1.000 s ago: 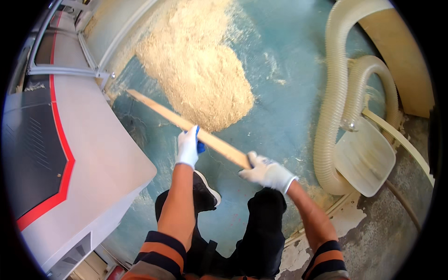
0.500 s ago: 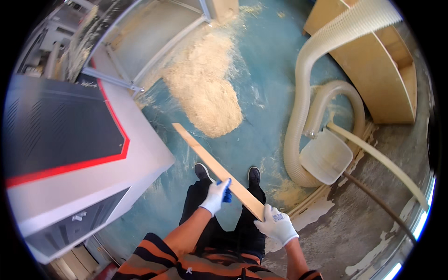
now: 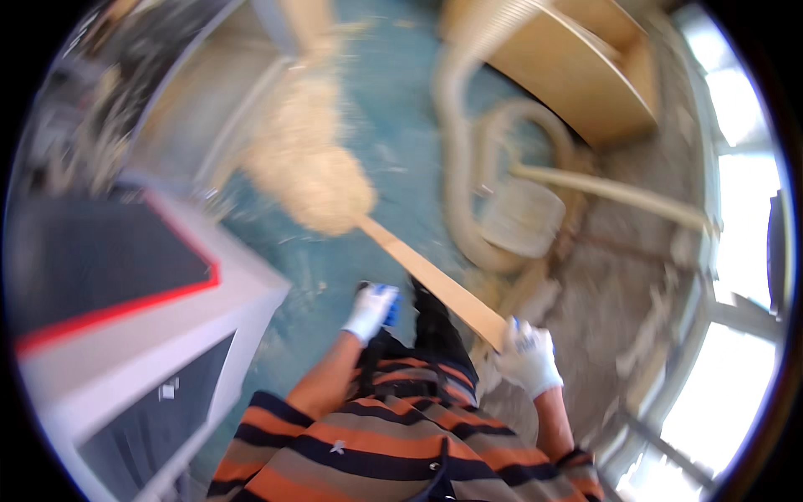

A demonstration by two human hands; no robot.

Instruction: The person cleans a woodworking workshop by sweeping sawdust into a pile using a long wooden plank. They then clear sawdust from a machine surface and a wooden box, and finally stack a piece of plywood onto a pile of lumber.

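Observation:
A long, narrow wooden board (image 3: 447,289) slants across in front of me, from the sawdust side down to my right. Its near end is gripped by my right hand (image 3: 529,358), in a white glove with the fingers closed round it. My left hand (image 3: 370,313), in a white glove with a blue palm, is apart from the board, to its left. Nothing shows in that hand; its fingers look loosely bent and not closed up, though motion blurs them.
A large sawdust heap (image 3: 314,180) covers the floor ahead. At left stands a grey machine cabinet (image 3: 242,293) with a red-edged dark top. To the right are a ribbed hose (image 3: 456,159), a pale plastic scoop (image 3: 525,219) with a long handle, and a wooden cabinet (image 3: 577,84).
My left hand has let go of the board. My right hand has moved right and a little up with the board. The view has swung right, bringing bright windows in.

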